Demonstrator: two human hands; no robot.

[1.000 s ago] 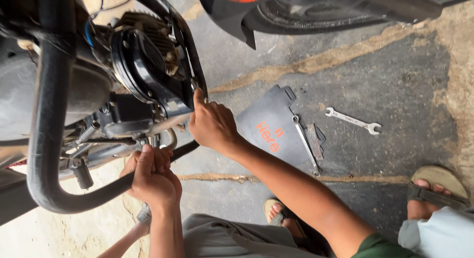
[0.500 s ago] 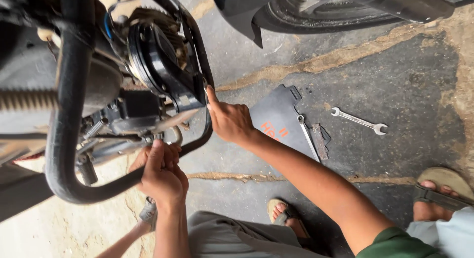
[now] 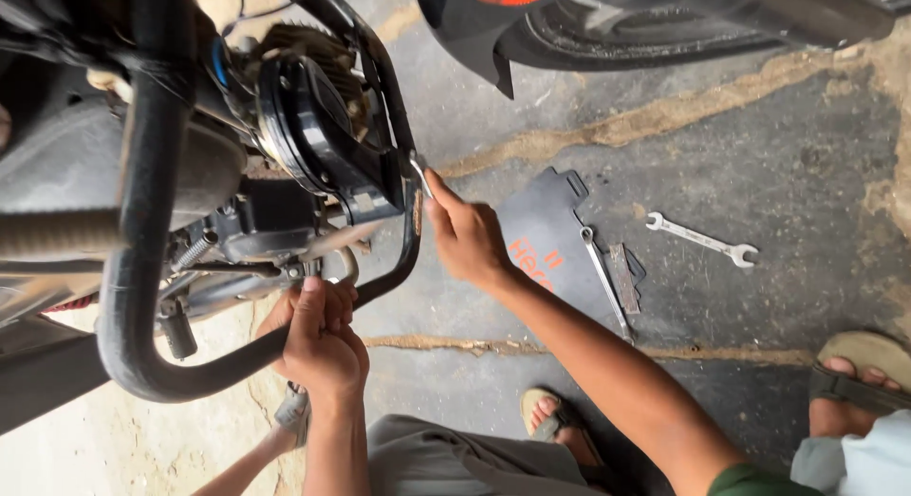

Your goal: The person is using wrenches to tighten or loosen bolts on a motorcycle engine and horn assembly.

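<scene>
A motorcycle's underside fills the left side, with a round black horn (image 3: 313,126) and a black tubular guard bar (image 3: 142,268) curving round it. My right hand (image 3: 465,235) reaches up to the horn's bracket and pinches a small silver tool (image 3: 418,171), blurred, probably a spanner. My left hand (image 3: 318,339) is clenched round the lower run of the guard bar, just under the engine parts; whether it also holds something there is hidden by the fingers.
A black plastic panel (image 3: 546,211) with orange marking lies on the concrete floor. A long silver spanner (image 3: 604,280) rests on it and another spanner (image 3: 702,240) lies further right. A tyre and mudguard (image 3: 664,26) cross the top. Another person's sandalled foot (image 3: 859,373) is at the right.
My right hand has shifted up along the guard bar to the horn bracket, with the silver tool now showing at its fingertips. My left hand stays clenched on the bar.
</scene>
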